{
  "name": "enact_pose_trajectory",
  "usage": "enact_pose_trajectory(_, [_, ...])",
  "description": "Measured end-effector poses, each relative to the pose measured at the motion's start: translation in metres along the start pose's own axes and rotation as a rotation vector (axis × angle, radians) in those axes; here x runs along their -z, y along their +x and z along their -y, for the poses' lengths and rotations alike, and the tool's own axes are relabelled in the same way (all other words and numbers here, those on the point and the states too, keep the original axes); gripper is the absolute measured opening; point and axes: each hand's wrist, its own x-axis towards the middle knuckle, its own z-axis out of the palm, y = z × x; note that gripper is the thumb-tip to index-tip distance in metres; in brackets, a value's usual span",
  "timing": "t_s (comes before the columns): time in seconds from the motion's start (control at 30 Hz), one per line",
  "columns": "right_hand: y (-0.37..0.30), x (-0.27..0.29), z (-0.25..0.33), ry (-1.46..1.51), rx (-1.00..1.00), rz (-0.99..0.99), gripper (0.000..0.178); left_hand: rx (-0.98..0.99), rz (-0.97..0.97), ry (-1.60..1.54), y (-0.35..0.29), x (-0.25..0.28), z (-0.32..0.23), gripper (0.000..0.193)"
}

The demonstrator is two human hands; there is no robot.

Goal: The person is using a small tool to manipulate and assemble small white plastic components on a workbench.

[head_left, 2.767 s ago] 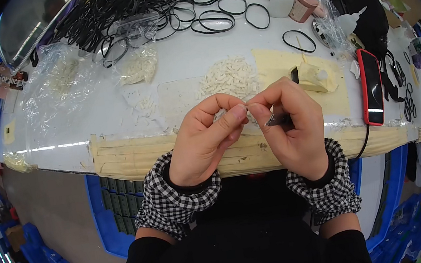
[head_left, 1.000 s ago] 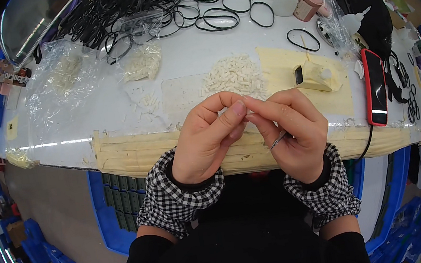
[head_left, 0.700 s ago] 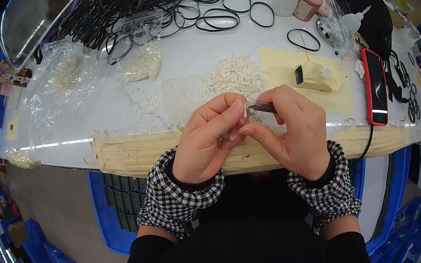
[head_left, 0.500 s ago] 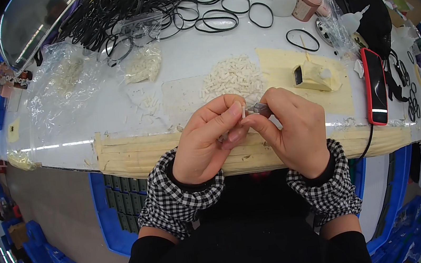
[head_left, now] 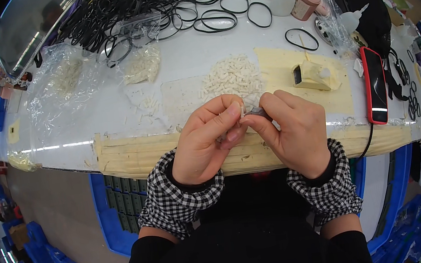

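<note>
My left hand point(head_left: 202, 142) pinches a small white piece point(head_left: 242, 110) between thumb and forefinger, its other fingers curled below. Close beside it, my right hand point(head_left: 298, 133) grips a small grey metal blade point(head_left: 258, 112) between thumb and bent forefinger. The blade's tip points at the white piece; whether they touch is too small to tell. Both hands hover above the table's near edge. Just beyond them lies a heap of short white pieces point(head_left: 232, 75), partly hidden by my fingers. A few loose white pieces point(head_left: 148, 105) are scattered to its left.
Bags of white pieces point(head_left: 142, 66) lie at left, below tangled black rubber loops point(head_left: 125, 7). A tape-wrapped block point(head_left: 315, 76) stands right of the heap, then a red-edged phone point(head_left: 374, 86) with a cable. Yellowish padding point(head_left: 134, 155) covers the front edge. Blue bins point(head_left: 106, 219) sit below.
My right hand has shifted very slightly, and the grey blade in it has turned a little. The left hand keeps its pinch in nearly the same place.
</note>
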Motion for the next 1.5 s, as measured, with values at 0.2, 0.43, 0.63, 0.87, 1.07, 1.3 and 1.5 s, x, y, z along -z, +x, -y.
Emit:
enact_pose_trajectory(0.2, [0.001,-0.004,-0.002,0.030,0.004,-0.069,0.034,0.009,0.008,-0.002,0.000,0.000,0.000,0.015])
enact_pose_trajectory(0.43, [0.000,0.002,-0.002,0.058,-0.006,0.014,0.034,0.012,-0.013,0.023,0.000,-0.001,0.000,0.017])
enact_pose_trajectory(0.63, [-0.007,0.014,-0.015,0.194,-0.265,-0.115,0.014,-0.057,-0.083,-0.060,0.002,-0.003,0.000,0.016])
enact_pose_trajectory(0.87, [-0.017,0.001,-0.030,0.110,-0.214,-0.106,0.017,-0.062,-0.093,-0.175,0.002,-0.001,0.000,0.016])
enact_pose_trajectory(1.07, [-0.015,-0.005,-0.025,-0.066,-0.192,0.008,0.023,-0.065,-0.100,-0.128,0.003,-0.001,0.000,0.017])
enact_pose_trajectory(1.3, [-0.008,0.000,-0.010,0.088,-0.112,-0.112,0.025,-0.034,-0.112,0.068,0.003,-0.004,0.001,0.018])
enact_pose_trajectory(1.5, [-0.007,-0.010,0.001,0.194,0.137,-0.275,0.026,0.013,-0.079,0.109,0.001,-0.008,0.003,0.016])
